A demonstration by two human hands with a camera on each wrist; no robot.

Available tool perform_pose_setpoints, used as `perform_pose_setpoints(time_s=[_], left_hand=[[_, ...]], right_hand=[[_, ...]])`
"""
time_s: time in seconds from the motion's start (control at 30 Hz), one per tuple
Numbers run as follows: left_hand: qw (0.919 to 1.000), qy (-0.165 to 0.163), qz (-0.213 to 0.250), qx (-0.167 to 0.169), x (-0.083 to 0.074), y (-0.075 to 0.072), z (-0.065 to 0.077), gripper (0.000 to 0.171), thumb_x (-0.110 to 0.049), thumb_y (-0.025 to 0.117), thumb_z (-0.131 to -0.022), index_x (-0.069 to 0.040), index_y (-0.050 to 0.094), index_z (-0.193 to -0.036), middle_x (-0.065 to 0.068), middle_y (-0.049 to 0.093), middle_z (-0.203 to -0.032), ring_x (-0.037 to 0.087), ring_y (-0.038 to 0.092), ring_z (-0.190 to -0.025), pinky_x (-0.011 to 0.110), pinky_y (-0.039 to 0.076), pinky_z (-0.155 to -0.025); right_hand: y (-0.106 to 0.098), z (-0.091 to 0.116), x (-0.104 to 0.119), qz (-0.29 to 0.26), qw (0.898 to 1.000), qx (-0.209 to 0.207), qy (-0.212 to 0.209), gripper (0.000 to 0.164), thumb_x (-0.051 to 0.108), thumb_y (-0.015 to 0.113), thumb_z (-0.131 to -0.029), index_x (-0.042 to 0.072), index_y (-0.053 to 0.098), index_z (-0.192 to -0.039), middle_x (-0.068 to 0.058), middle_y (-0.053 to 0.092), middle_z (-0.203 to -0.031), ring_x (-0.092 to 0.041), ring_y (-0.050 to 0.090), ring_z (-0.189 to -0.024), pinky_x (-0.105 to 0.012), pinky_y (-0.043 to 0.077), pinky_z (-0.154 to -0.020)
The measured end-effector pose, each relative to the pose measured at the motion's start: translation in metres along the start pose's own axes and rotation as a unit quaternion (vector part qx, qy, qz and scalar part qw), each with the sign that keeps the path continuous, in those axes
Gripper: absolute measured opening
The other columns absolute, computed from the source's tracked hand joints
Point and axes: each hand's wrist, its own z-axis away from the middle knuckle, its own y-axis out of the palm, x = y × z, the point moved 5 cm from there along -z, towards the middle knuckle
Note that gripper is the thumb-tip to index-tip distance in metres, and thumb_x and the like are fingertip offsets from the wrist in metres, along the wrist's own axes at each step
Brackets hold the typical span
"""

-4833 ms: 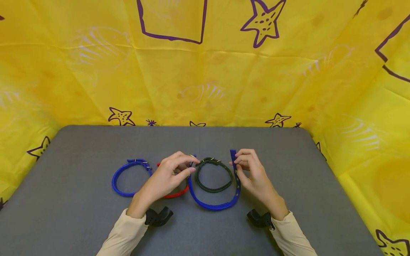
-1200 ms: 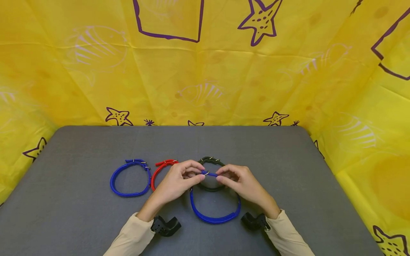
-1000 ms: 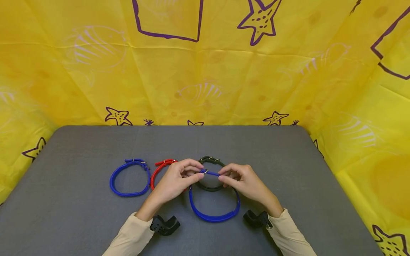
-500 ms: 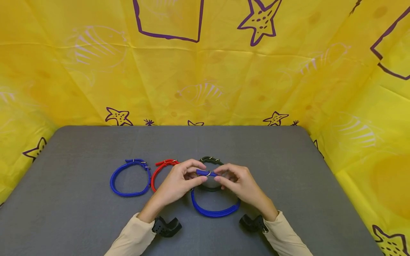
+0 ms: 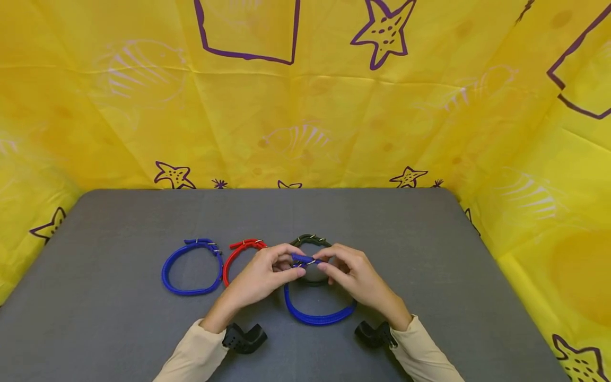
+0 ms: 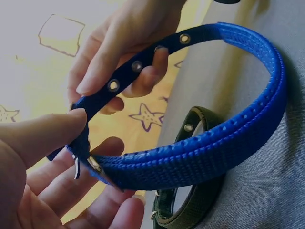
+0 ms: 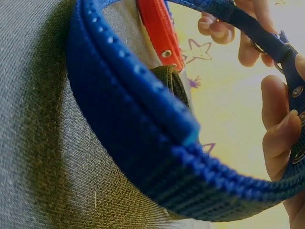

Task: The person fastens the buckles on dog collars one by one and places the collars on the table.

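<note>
A blue collar [image 5: 319, 319] is held as a loop with its two ends together, above the table and in front of a dark green collar [image 5: 310, 239]. My left hand [image 5: 258, 276] pinches its buckle end; the metal buckle [image 6: 94, 163] shows beside those fingers in the left wrist view. With my right hand [image 5: 355, 273] I pinch the strap end with the metal-ringed holes [image 6: 113, 86]. The strap tip passes through metal hardware near my left thumb. Whether the buckle pin sits in a hole is hidden. The padded middle [image 7: 119, 109] hangs toward the table.
Left of the hands lie another buckled blue collar [image 5: 191, 292] and a red collar [image 5: 245, 243], partly behind my left hand. They rest on the grey table [image 5: 119, 334]. A yellow patterned cloth [image 5: 305, 106] stands behind and beside the table.
The collar's ends, held apart and upright earlier, are now together between my hands. Over the last second my hands drew closer, and more strap shows left of the metal ring.
</note>
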Motion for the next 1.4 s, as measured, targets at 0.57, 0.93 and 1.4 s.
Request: perform_pose_setpoints(time_s=[0.57,0.93,1.4], left_hand=[[1.0000,0.002,0.001,-0.008,0.0052,-0.0077,-0.0001,0.026,-0.024,0.069,-0.094,-0.009,0.060,-0.113,0.015,0.073,-0.098,0.015,0.064,-0.077,0.024,0.048,-0.067],[1.0000,-0.001,-0.004,-0.001,0.0069,-0.0018,-0.0014,0.033,-0.025,0.070,-0.093,-0.004,0.059,-0.116,0.006,0.075,-0.102,0.014,0.065,-0.079,0.025,0.051,-0.070],[0.9998,0.007,-0.015,-0.010,0.0022,-0.0010,-0.0007,0.029,-0.026,0.073,-0.091,-0.009,0.062,-0.112,0.004,0.076,-0.100,0.012,0.063,-0.078,0.023,0.049,-0.068]], right_hand=[[-0.0004,0.0001,-0.0048,0.034,0.999,0.034,-0.001,0.022,0.007,0.057,-0.100,0.018,0.068,-0.116,0.005,0.058,-0.086,-0.003,0.047,-0.071,-0.020,0.043,-0.061],[-0.0006,0.0007,-0.0051,0.052,0.998,0.028,-0.006,0.022,0.004,0.058,-0.098,0.020,0.069,-0.109,0.004,0.059,-0.088,-0.003,0.047,-0.078,-0.023,0.043,-0.066],[0.0038,0.0001,0.0006,0.055,0.998,0.019,-0.028,0.018,0.008,0.063,-0.097,0.017,0.068,-0.111,0.005,0.061,-0.088,-0.003,0.048,-0.076,-0.020,0.043,-0.066]])
